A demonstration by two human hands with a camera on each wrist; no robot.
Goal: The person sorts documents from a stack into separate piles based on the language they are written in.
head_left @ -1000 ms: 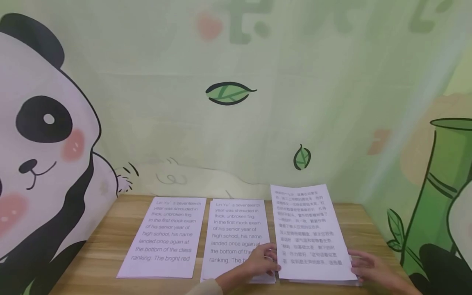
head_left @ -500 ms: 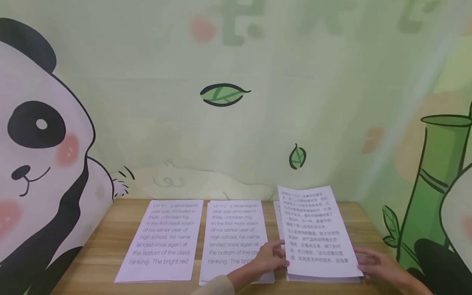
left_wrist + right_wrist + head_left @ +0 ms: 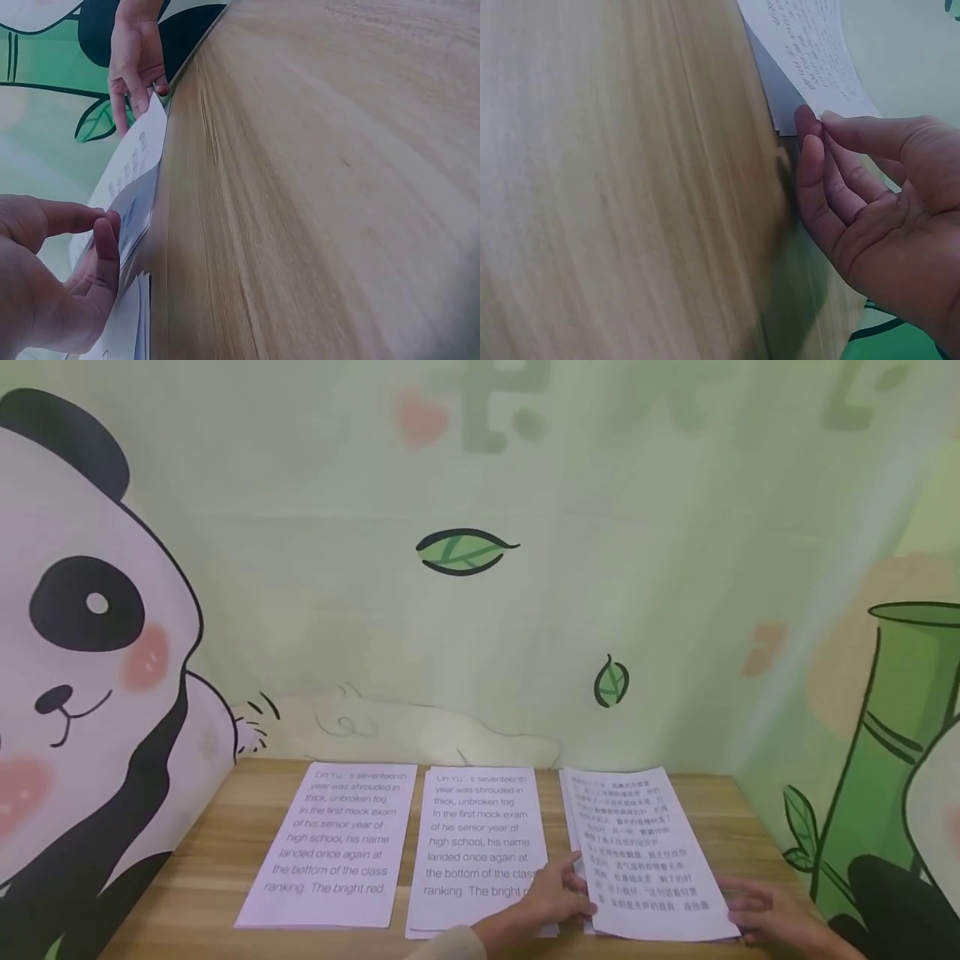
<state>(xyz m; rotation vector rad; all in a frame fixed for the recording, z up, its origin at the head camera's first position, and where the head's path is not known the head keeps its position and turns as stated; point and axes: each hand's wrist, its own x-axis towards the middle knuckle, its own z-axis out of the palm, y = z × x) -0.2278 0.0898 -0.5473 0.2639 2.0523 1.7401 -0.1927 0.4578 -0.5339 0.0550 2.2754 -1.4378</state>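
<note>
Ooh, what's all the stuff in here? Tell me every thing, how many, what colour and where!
Table: one, brown wood, along the bottom
Chinese-print paper: one, white, right
Paper underneath: count unclear, white, below that one
Left English paper: one on top, white, left
Middle English papers: several, white, middle
Backdrop: one, pale green, behind
Panda drawing: one, black and white, left
Loose leaf drawings: two, green, middle and right of middle
Bamboo drawing: one, green, far right
Sprig drawing: one, green, beside the bamboo
Blurry lettering: count unclear, green, top
Left hand: one, bare, pinching the Chinese-print paper
Right hand: one, bare, pinching its corner
Sleeve: one, beige, left arm
</note>
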